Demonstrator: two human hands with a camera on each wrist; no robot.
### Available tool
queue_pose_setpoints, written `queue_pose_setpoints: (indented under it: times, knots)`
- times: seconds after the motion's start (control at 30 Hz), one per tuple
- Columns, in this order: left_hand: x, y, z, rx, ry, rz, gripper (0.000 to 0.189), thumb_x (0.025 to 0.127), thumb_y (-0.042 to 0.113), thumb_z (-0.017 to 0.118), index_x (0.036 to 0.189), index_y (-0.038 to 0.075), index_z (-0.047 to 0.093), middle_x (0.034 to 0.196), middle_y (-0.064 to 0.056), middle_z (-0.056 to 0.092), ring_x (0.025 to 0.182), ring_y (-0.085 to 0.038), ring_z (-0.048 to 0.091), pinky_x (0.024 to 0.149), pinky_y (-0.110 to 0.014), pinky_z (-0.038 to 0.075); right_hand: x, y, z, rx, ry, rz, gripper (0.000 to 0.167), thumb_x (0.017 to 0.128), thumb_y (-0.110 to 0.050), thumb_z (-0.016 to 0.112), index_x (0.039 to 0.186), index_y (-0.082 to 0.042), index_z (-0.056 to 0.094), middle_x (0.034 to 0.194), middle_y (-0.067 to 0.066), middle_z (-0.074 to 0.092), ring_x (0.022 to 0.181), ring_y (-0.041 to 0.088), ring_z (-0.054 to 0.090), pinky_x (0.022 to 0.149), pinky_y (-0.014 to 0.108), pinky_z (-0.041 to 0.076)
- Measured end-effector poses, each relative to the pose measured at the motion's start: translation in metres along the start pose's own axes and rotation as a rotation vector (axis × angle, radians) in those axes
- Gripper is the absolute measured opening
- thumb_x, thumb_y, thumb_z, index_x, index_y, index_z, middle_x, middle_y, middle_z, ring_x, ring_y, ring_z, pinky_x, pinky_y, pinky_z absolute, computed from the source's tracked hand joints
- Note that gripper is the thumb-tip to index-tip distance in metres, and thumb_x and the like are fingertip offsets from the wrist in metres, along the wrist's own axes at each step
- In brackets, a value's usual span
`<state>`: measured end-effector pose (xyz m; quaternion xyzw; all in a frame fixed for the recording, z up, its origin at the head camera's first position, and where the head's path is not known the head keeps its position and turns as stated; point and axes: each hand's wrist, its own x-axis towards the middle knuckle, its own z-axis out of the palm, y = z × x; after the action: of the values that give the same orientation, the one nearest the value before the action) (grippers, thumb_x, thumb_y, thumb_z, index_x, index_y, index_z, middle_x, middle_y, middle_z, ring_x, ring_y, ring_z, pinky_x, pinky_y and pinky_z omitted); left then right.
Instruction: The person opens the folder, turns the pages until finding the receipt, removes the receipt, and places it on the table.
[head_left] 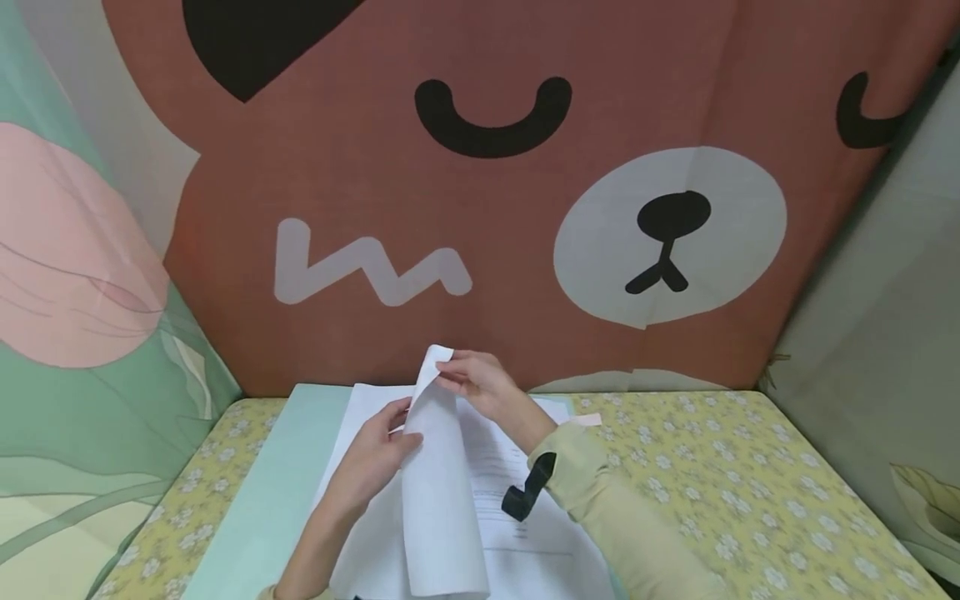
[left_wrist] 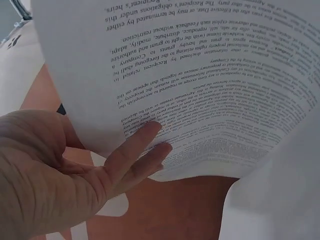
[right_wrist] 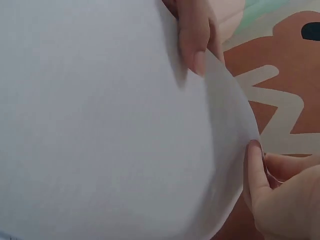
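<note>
Currently: one printed paper sheet (head_left: 442, 500), curled; presumably light, limp, crease-prone, best held by its edges. Right hand (head_left: 483, 385) pinches its twelve-o'clock end; left hand (head_left: 378, 452), its ten-o'clock edge.

White sheet (head_left: 442, 508) (dark-lettered on one face), pale green backing (head_left: 262, 492), yellow floral tablecloth (head_left: 750, 492), brown bear-print backdrop (head_left: 360, 192)

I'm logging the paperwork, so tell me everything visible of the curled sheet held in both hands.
The curled sheet is white, thin and looks like paper. Its outer side looks blank; the inner side carries dense lines of printed text. It is lifted and bent into a roll-like curve above another printed page. The right hand pinches its edge near the far end; the left hand holds its left side, thumb on the blank face.
</note>
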<state>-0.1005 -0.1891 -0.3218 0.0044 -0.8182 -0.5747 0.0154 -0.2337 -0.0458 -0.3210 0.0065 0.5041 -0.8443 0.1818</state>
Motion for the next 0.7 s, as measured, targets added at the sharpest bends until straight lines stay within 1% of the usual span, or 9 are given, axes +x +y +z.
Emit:
queue_pose_setpoints:
  times: [0.1,0.17,0.2,0.27,0.37,0.47,0.57,0.63,0.7]
  knots:
    - [0.000,-0.003,-0.001,0.022,0.015,0.009,0.051,0.099,0.002,0.056,0.148,-0.008,0.047,0.140,-0.028,0.059,0.115,-0.037,0.066,0.095,-0.052,0.056,-0.005,0.002,-0.005,-0.116,-0.007,-0.046,0.035,0.098,0.010,0.062,0.132,0.016,0.056,0.122,0.025,0.065,0.108,0.031,0.068,0.098,0.044,0.055]
    - [0.001,-0.006,-0.002,0.032,0.020,0.014,0.050,0.098,-0.001,0.055,0.147,-0.008,0.049,0.136,-0.028,0.062,0.113,-0.035,0.067,0.094,-0.052,0.056,-0.009,0.004,-0.013,-0.208,-0.025,-0.082,0.026,0.100,0.002,0.065,0.123,0.013,0.060,0.107,0.019,0.070,0.094,0.025,0.072,0.091,0.042,0.059]
    - [0.001,-0.008,-0.003,0.046,0.023,0.014,0.050,0.098,-0.001,0.055,0.147,-0.009,0.049,0.136,-0.028,0.062,0.112,-0.035,0.067,0.095,-0.052,0.056,-0.011,0.004,-0.018,-0.247,-0.041,-0.099,0.025,0.101,-0.002,0.065,0.121,0.014,0.060,0.102,0.017,0.071,0.090,0.023,0.073,0.089,0.041,0.059]
    - [0.002,-0.013,-0.003,0.080,0.020,0.012,0.050,0.098,-0.001,0.055,0.147,-0.009,0.050,0.136,-0.027,0.062,0.113,-0.035,0.067,0.096,-0.053,0.056,-0.015,0.004,-0.032,-0.308,-0.065,-0.128,0.027,0.104,-0.008,0.063,0.119,0.014,0.060,0.095,0.015,0.073,0.085,0.023,0.076,0.086,0.039,0.061]
    - [0.002,-0.020,-0.010,0.135,0.013,0.009,0.050,0.099,-0.001,0.054,0.148,-0.011,0.047,0.140,-0.028,0.059,0.120,-0.038,0.064,0.101,-0.055,0.052,-0.021,0.001,-0.051,-0.388,-0.073,-0.167,0.034,0.106,-0.015,0.061,0.122,0.014,0.060,0.092,0.013,0.076,0.086,0.024,0.077,0.083,0.038,0.062]
    - [0.003,-0.026,-0.021,0.191,-0.002,-0.006,0.053,0.099,-0.001,0.052,0.150,-0.013,0.042,0.147,-0.031,0.053,0.132,-0.044,0.055,0.107,-0.058,0.045,-0.025,-0.004,-0.071,-0.446,-0.032,-0.213,0.033,0.105,-0.016,0.060,0.120,0.014,0.061,0.091,0.013,0.076,0.087,0.026,0.077,0.081,0.038,0.062]
    - [0.006,-0.032,-0.032,0.250,-0.014,-0.036,0.057,0.100,0.000,0.053,0.152,-0.014,0.037,0.153,-0.033,0.044,0.141,-0.048,0.043,0.112,-0.061,0.039,-0.029,-0.010,-0.090,-0.495,0.035,-0.239,0.031,0.105,-0.015,0.060,0.119,0.013,0.062,0.091,0.014,0.076,0.086,0.026,0.077,0.080,0.038,0.063]
    - [0.008,-0.037,-0.036,0.286,-0.012,-0.054,0.058,0.099,0.001,0.053,0.152,-0.014,0.035,0.154,-0.034,0.041,0.143,-0.050,0.039,0.113,-0.062,0.037,-0.030,-0.013,-0.103,-0.537,0.083,-0.248,0.030,0.106,-0.015,0.059,0.119,0.012,0.063,0.091,0.013,0.076,0.085,0.024,0.076,0.079,0.036,0.063]
    - [0.011,-0.043,-0.038,0.320,-0.010,-0.056,0.059,0.098,-0.001,0.054,0.152,-0.015,0.035,0.154,-0.035,0.041,0.143,-0.051,0.039,0.113,-0.062,0.038,-0.031,-0.014,-0.115,-0.572,0.132,-0.253,0.029,0.107,-0.016,0.059,0.119,0.011,0.064,0.091,0.014,0.075,0.083,0.022,0.076,0.077,0.035,0.063]
